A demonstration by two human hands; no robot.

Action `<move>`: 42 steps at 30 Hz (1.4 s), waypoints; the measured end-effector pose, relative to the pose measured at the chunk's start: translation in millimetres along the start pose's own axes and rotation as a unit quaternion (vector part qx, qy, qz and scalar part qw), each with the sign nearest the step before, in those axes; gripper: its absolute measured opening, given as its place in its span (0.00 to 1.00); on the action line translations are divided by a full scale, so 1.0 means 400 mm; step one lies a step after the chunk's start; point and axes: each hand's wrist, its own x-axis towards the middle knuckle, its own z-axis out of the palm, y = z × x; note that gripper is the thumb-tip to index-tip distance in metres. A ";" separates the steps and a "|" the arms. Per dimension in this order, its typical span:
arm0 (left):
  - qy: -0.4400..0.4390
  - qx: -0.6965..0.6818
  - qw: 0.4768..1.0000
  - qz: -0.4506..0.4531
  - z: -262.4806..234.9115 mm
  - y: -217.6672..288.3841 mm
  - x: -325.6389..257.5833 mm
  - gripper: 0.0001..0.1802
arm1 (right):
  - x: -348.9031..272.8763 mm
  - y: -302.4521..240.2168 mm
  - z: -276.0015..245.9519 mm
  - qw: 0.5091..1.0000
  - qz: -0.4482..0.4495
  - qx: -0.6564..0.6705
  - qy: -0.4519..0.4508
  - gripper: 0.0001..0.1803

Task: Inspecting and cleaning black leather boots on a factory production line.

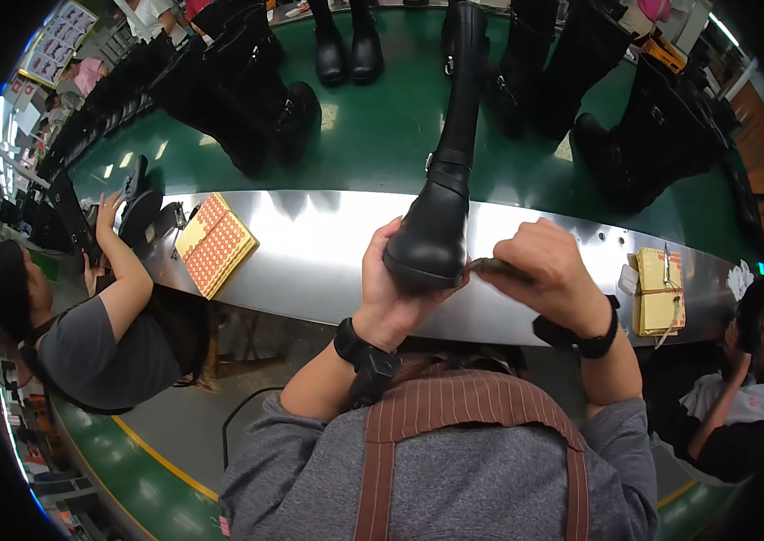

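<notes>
A tall black leather boot (433, 221) with a buckled ankle strap lies with its toe toward me, its shaft stretching away over the green surface. My left hand (388, 293) cups the toe from the left and below. A slim dark tool (497, 269) is gripped in my right hand (546, 261), its tip touching or very close to the sole edge at the right of the toe. What kind of tool it is, I cannot make out, since the fist covers part of it.
A metal-topped strip (301, 261) edges the green table (382, 117), where several black boots (644, 135) stand. Stacks of yellow patterned sheets (217, 245) and yellow cards (660, 293) flank me. One person (98, 334) works at the left, another (725, 406) at the right.
</notes>
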 end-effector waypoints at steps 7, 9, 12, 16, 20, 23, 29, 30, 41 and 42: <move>-0.102 -0.047 0.993 0.032 -0.014 0.014 0.027 0.34 | -0.339 0.221 -0.045 0.879 0.383 -0.267 -0.095 0.16; -0.113 0.007 0.992 0.062 -0.006 0.011 0.045 0.34 | -0.347 0.211 -0.051 0.870 0.400 -0.285 -0.055 0.19; -0.180 0.080 0.973 0.117 -0.001 -0.001 0.070 0.36 | -0.246 0.143 -0.018 0.915 0.399 0.012 0.059 0.19; -0.146 0.186 0.956 0.174 -0.027 0.002 0.102 0.37 | -0.058 0.015 0.069 0.625 0.442 0.639 -0.069 0.23; -0.064 0.323 0.937 0.115 -0.079 0.075 0.134 0.38 | 0.066 -0.005 0.146 0.531 0.473 0.703 -0.022 0.20; -0.060 0.328 0.919 0.211 -0.121 0.131 0.160 0.37 | 0.133 0.083 0.187 0.529 0.486 0.695 0.041 0.18; 0.056 0.252 0.929 0.264 -0.242 0.303 0.184 0.30 | 0.368 0.467 0.357 0.615 0.451 0.643 0.066 0.17; 0.046 0.231 0.938 0.255 -0.265 0.312 0.188 0.29 | 0.403 0.546 0.392 0.596 0.462 0.654 0.065 0.17; 0.061 0.148 0.967 0.199 -0.316 0.357 0.214 0.20 | 0.663 0.982 0.683 0.486 0.524 0.640 0.282 0.14; 0.065 0.153 0.966 0.199 -0.312 0.355 0.213 0.20 | 0.685 0.996 0.692 0.473 0.500 0.661 0.299 0.14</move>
